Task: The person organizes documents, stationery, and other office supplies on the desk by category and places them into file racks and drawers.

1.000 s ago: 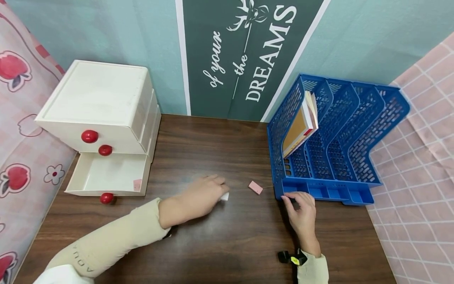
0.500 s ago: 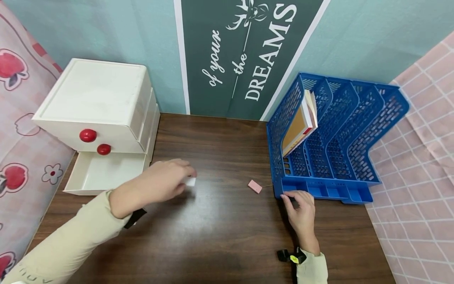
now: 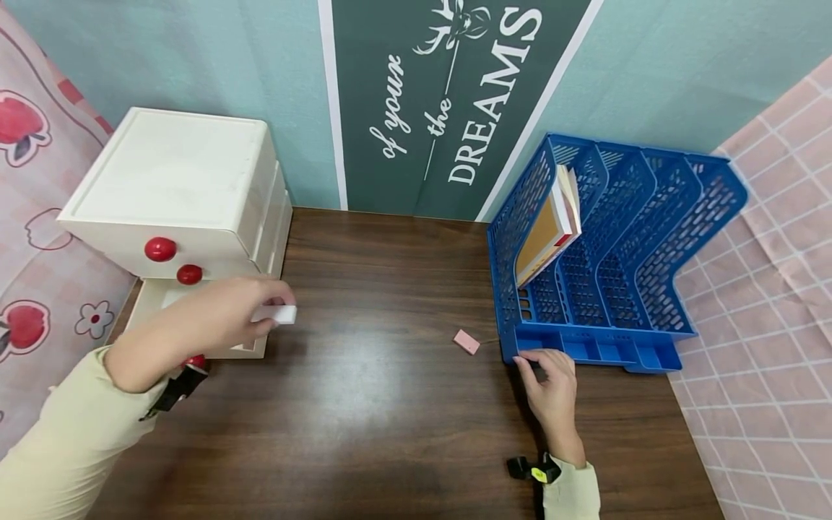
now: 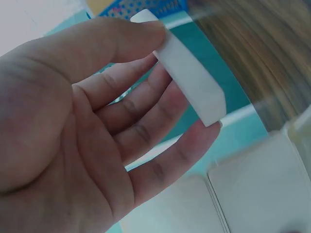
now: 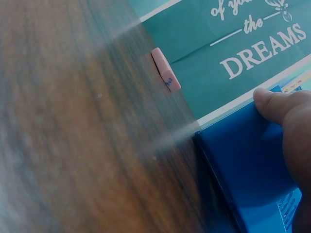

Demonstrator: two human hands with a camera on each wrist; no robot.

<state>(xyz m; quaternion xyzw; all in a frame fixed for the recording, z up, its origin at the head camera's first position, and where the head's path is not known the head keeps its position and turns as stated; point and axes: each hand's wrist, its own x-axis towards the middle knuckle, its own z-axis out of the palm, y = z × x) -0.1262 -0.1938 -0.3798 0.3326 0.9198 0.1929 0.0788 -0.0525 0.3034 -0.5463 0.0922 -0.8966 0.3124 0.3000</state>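
In the head view my left hand is over the pulled-out lower drawer of the white drawer unit. It pinches a small white eraser between thumb and fingers. The left wrist view shows this eraser from the side, with slanted ends. My right hand holds the front left corner of the blue file rack, and its thumb lies on the rack's edge in the right wrist view. A pink eraser lies on the table just left of the rack. My left forearm hides much of the drawer.
The white drawer unit with red knobs stands at the left against the wall. A book leans in the rack's leftmost slot. Brown wooden tabletop lies between unit and rack. A patterned curtain borders the left, pink tiled cloth the right.
My left hand has carried the white eraser left across the table, from near the middle to the open drawer. The right hand has stayed at the rack's corner. The pink eraser has not moved.
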